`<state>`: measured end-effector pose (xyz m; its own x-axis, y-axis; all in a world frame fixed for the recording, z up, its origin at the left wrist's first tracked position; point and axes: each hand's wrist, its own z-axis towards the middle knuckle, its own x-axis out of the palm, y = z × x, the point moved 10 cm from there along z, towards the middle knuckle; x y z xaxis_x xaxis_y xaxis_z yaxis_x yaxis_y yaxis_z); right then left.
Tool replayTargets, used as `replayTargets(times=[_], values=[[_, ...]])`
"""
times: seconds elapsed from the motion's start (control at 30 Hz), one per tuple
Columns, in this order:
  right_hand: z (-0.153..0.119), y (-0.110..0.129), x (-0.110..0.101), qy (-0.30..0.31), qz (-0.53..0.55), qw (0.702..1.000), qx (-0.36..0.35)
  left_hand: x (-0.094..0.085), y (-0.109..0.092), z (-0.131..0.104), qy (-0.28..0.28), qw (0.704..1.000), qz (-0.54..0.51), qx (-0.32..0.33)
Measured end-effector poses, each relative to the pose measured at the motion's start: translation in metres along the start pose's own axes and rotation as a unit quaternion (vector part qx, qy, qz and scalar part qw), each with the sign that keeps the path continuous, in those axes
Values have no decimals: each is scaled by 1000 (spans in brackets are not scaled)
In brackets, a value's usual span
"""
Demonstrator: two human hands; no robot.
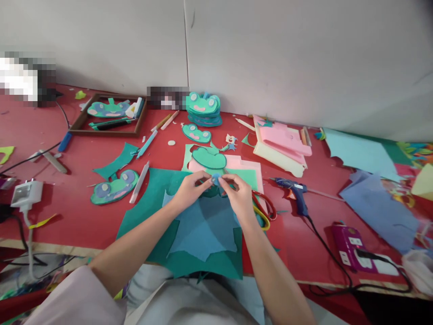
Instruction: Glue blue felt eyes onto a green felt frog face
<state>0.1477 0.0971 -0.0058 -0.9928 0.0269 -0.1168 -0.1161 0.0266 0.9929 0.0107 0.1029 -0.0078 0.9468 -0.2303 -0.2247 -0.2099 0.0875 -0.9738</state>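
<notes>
Between both sets of fingertips is a small blue felt piece [215, 179]. My left hand [196, 187] pinches it from the left, and my right hand [236, 189] grips its other side. Under my wrists lies a jagged blue felt sheet [204, 225] on top of a larger dark green felt sheet [142, 194]. Just beyond my fingers rests a green frog-head cutout [209, 157] with a dark outline, over light green and pink sheets. Scissors [265, 210] with red and yellow handles lie beside my right wrist, their blades hidden.
A glue gun [292, 192] with its cord lies right, near a purple power strip [352, 248]. Stacked frog faces [203, 108] stand by the wall. A brown tray [104, 132], pens and another frog face [115, 187] are left. Felt sheets [361, 151] cover the far right.
</notes>
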Motion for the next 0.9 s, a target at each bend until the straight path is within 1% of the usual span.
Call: replayTargets(times=[0.33, 0.57, 0.7, 0.8, 0.9], values=[[1, -5, 2, -1, 1, 1000, 17, -2, 0, 0, -11, 1000, 11, 4], [1, -4, 2, -7, 15, 1000, 2, -6, -1, 2, -22, 999, 24, 12], [1, -6, 0, -14, 24, 1000, 5, -6, -1, 3, -21, 1000, 19, 11], [1, -8, -2, -16, 31, 999, 6, -5, -4, 3, -21, 998, 43, 32], [2, -11, -4, -17, 40, 999, 13, -7, -12, 2, -45, 990, 106, 84]])
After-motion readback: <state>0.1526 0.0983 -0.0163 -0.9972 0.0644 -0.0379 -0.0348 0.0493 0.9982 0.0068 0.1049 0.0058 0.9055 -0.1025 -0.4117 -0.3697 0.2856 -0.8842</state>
